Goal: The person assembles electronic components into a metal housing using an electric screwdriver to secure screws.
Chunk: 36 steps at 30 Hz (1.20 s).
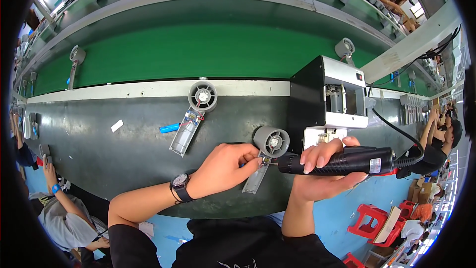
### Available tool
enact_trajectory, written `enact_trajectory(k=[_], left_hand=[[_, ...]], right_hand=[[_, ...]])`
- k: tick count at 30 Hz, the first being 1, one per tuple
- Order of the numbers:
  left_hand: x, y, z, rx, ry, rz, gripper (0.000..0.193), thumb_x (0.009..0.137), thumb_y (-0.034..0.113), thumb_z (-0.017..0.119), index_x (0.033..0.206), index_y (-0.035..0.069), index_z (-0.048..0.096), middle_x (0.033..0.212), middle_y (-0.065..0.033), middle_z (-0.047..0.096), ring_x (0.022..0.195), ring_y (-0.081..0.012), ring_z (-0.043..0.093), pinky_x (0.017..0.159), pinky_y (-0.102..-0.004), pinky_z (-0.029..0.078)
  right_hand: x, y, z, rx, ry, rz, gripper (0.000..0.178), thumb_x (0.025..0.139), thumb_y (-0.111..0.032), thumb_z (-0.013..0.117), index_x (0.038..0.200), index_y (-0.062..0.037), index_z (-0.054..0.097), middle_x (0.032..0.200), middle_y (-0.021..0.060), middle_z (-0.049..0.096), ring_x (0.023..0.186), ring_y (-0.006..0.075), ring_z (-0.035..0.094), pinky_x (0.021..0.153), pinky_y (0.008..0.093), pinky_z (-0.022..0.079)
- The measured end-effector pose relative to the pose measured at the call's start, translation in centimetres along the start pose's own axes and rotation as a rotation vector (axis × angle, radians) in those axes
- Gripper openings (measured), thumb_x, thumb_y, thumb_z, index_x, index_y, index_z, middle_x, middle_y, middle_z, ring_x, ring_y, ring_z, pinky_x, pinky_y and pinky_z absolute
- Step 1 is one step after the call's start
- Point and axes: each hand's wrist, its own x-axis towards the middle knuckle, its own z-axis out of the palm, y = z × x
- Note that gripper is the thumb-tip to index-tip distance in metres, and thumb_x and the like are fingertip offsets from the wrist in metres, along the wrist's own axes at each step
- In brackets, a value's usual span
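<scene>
My right hand [313, 187] is wrapped round a black electric screwdriver [369, 156], which lies nearly level with its tip pointing left. That tip meets the small circuit board in the open handle of a grey handheld fan [254, 182]. My left hand [223, 167] pinches the same handle just below the round fan head, fingers and thumb closed beside the board. What exactly lies between the fingertips is partly hidden. Further left on the dark table rests a second grey fan [202, 95], its handle open, with a blue battery cell [170, 128] wired beside it.
A black and silver machine [327, 97] stands behind my right hand. Beyond the table edge runs a green conveyor belt [188, 52] carrying more fans [77, 55]. A small white paper slip [117, 126] lies at left. Co-workers sit on both sides; red stools [369, 221] stand at lower right.
</scene>
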Motion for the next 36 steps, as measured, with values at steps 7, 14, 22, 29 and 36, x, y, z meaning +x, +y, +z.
enact_trajectory(k=[7, 14, 22, 29, 36], left_hand=[[0.0, 0.0, 0.0, -0.008, 0.002, 0.000, 0.015, 0.093, 0.011, 0.064, 0.092, -0.004, 0.063, 0.073, -0.0065, 0.067, 0.062, -0.0066, 0.057, 0.056, -0.0256, 0.048], [0.1, 0.1, 0.1, -0.007, 0.005, -0.005, 0.015, 0.093, 0.011, 0.064, 0.092, -0.004, 0.063, 0.073, -0.0058, 0.067, 0.062, -0.0063, 0.057, 0.056, -0.0251, 0.047], [0.1, 0.2, 0.0, -0.012, 0.004, -0.007, 0.015, 0.093, 0.011, 0.064, 0.092, -0.004, 0.063, 0.074, -0.0064, 0.068, 0.063, -0.0066, 0.058, 0.057, -0.0256, 0.048], [0.1, 0.2, -0.1, -0.009, 0.004, -0.007, 0.015, 0.093, 0.011, 0.064, 0.093, -0.004, 0.064, 0.075, -0.0068, 0.068, 0.064, -0.0068, 0.059, 0.058, -0.0256, 0.048], [0.1, 0.2, 0.0, -0.008, 0.006, -0.017, 0.015, 0.093, 0.011, 0.065, 0.093, -0.005, 0.064, 0.075, -0.0068, 0.068, 0.064, -0.0070, 0.059, 0.058, -0.0255, 0.049]], right_hand=[[-0.1, -0.2, 0.1, -0.040, 0.029, -0.023, 0.068, 0.097, -0.068, 0.035, 0.122, -0.0058, 0.042, 0.069, 0.0042, 0.049, 0.045, 0.0139, 0.047, 0.045, 0.0291, 0.043], [-0.2, -0.1, 0.3, -0.051, 0.030, -0.034, 0.067, 0.097, -0.068, 0.036, 0.121, -0.0057, 0.041, 0.070, 0.0041, 0.049, 0.045, 0.0135, 0.046, 0.045, 0.0285, 0.042], [-0.6, -0.3, 0.4, -0.069, 0.003, -0.083, 0.067, 0.096, -0.068, 0.038, 0.121, -0.0056, 0.041, 0.069, 0.0045, 0.050, 0.045, 0.0132, 0.046, 0.044, 0.0276, 0.042], [-0.6, -0.2, 0.4, -0.072, 0.020, -0.091, 0.067, 0.096, -0.068, 0.038, 0.121, -0.0052, 0.040, 0.068, 0.0047, 0.050, 0.045, 0.0134, 0.047, 0.043, 0.0276, 0.041], [-1.1, -0.3, 0.6, -0.079, -0.027, -0.115, 0.072, 0.094, -0.071, 0.039, 0.121, -0.0040, 0.038, 0.068, 0.0068, 0.050, 0.045, 0.0167, 0.049, 0.045, 0.0303, 0.045]])
